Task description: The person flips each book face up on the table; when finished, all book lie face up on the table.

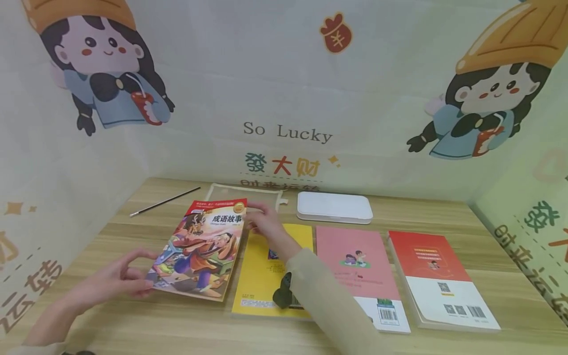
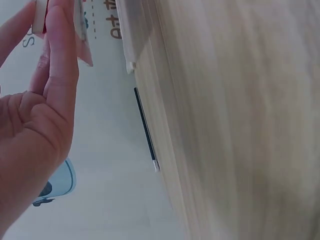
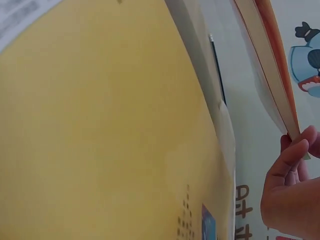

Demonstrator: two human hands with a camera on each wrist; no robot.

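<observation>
A picture-covered storybook (image 1: 201,251) with a red band along its top is held tilted above the left part of the table. At its lower left corner, my left hand (image 1: 111,278) pinches it between thumb and fingers. My right hand (image 1: 269,224) grips the upper right edge. From the right wrist, the book's page edges (image 3: 267,60) show, with the right fingers (image 3: 285,162) pinching one end. Only a small bit of the book appears past the left fingers (image 2: 62,65) in the left wrist view. Under the right forearm lies a yellow book (image 1: 253,286), partly covered.
Right of the yellow book lie a pink book (image 1: 350,246) and a red and white book (image 1: 439,276). Behind them are a white case (image 1: 335,207) and a pale-edged mesh pouch (image 1: 266,195). A black pencil (image 1: 166,201) lies at the back left. Printed cloth (image 1: 213,98) surrounds the table.
</observation>
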